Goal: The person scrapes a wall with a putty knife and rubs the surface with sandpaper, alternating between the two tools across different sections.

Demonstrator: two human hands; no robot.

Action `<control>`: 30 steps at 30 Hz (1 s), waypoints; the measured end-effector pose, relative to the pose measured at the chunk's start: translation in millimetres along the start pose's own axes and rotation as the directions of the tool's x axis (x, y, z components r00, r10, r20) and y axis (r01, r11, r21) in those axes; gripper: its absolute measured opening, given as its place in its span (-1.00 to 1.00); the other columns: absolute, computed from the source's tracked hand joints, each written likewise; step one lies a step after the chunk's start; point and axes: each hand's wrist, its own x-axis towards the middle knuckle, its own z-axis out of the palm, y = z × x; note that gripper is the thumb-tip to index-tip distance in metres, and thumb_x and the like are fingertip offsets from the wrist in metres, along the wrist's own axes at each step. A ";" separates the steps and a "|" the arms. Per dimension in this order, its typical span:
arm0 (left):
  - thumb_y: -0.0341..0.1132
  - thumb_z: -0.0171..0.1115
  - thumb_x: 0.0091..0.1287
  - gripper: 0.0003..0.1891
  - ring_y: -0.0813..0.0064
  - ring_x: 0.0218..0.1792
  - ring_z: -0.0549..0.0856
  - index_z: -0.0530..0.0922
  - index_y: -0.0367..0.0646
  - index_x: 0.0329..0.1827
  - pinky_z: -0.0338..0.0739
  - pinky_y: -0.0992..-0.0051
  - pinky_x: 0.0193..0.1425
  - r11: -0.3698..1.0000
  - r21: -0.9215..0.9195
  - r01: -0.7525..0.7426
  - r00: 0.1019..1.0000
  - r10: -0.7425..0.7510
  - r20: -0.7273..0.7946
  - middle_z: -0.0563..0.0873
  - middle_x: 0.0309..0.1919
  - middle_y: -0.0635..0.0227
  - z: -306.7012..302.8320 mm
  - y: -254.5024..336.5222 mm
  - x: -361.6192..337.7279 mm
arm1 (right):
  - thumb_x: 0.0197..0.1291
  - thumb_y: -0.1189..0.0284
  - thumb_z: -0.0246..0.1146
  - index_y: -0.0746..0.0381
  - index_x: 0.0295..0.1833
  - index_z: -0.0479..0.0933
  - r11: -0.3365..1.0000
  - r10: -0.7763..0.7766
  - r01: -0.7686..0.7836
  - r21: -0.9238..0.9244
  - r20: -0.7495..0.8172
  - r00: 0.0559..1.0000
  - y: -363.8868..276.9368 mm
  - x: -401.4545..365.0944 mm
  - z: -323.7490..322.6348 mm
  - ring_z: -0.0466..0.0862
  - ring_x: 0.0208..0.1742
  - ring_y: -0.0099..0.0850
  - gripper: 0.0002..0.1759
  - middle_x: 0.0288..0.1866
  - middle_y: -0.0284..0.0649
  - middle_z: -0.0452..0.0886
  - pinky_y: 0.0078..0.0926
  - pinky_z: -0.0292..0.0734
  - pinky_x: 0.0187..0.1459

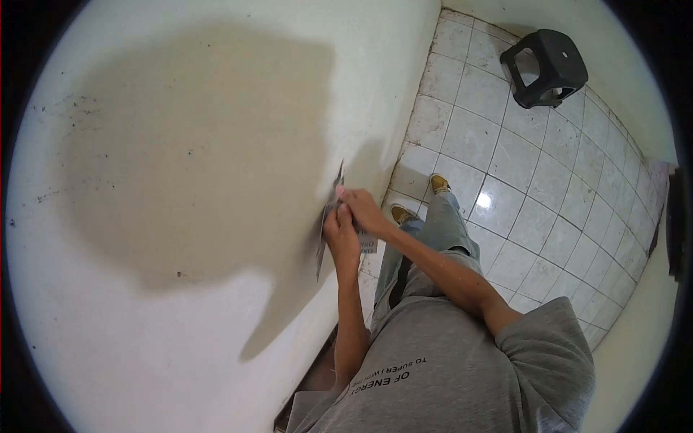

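Note:
A thin printed sheet (368,244) with a grey face and lettering is held close to the wall, seen almost edge-on. My left hand (342,234) is closed around its middle, fingers pinched together. Just above and to the right, my right hand (366,211) pinches the sheet's upper part, its fingertips meeting those of the left. A small pink bit (339,191) shows at the right fingertips; what it is I cannot tell. The sheet's narrow edge reaches above and below both hands, and much of its face is hidden behind them.
The pale wall (195,180) on the left has dark specks and carries a large shadow. White floor tiles (530,177) stretch away to the right. A black plastic stool (556,61) stands at the far end. My shoes (439,184) are close to the wall's foot.

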 end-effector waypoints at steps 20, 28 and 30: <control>-0.31 -0.09 0.56 -0.69 0.56 -0.45 0.51 0.48 -0.42 -0.22 0.41 0.46 -0.35 0.978 -0.199 0.061 0.997 -0.069 -0.034 0.60 -0.47 0.23 18.2 -12.3 -27.7 | 0.23 0.27 0.25 0.29 0.31 0.49 0.805 -0.272 0.191 -0.562 -0.063 0.960 -33.7 -19.3 -6.5 0.66 -0.54 -0.10 -0.44 -0.60 -0.07 0.63 -0.16 0.57 -0.39; -0.34 -0.09 0.59 -0.72 0.64 -0.39 0.52 0.48 -0.40 -0.17 0.42 0.53 -0.35 0.960 -0.266 0.092 0.995 -0.098 -0.009 0.61 -0.39 0.31 17.6 -8.7 -28.5 | 0.23 0.30 0.22 0.34 0.32 0.49 0.784 -0.315 0.221 -0.580 -0.065 0.947 -32.1 -19.5 -6.2 0.64 -0.59 -0.14 -0.43 -0.61 -0.07 0.62 -0.17 0.55 -0.43; -0.34 -0.09 0.59 -0.73 0.67 -0.39 0.51 0.49 -0.39 -0.17 0.41 0.56 -0.36 0.939 -0.324 0.117 0.992 -0.123 0.002 0.61 -0.37 0.34 17.0 -4.4 -30.1 | 0.23 0.29 0.22 0.33 0.32 0.49 0.757 -0.310 0.212 -0.618 -0.054 0.949 -31.5 -18.7 -5.9 0.64 -0.59 -0.14 -0.43 -0.60 -0.08 0.62 -0.18 0.56 -0.42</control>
